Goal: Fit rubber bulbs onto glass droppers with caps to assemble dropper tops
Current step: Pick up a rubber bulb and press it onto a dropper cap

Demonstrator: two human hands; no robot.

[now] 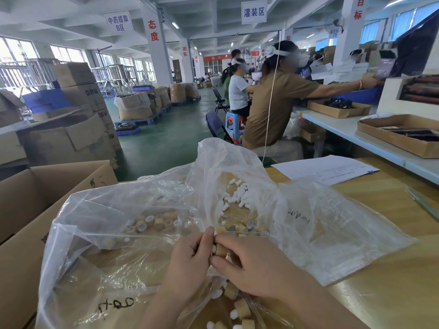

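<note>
My left hand (pixel 190 260) and my right hand (pixel 251 264) meet over the table, near its front edge. Between their fingertips sits a tan wooden cap (pixel 221 250) with a white rubber bulb (pixel 214 248) at its left end. The left fingers pinch the bulb and the right fingers grip the cap. Loose white bulbs (pixel 237 193) lie inside a clear plastic bag (pixel 316 222) further back. Loose tan caps (pixel 154 220) lie in another clear bag (pixel 95 233) on the left. Assembled caps with bulbs (pixel 240 309) lie below my wrists.
An open cardboard box (pixel 26 210) stands at my left. White paper sheets (pixel 325 169) lie on the wooden table (pixel 392 269) at the back right. Seated people work at a long bench (pixel 344 129) ahead, and stacked cartons (pixel 78 119) fill the floor to the left.
</note>
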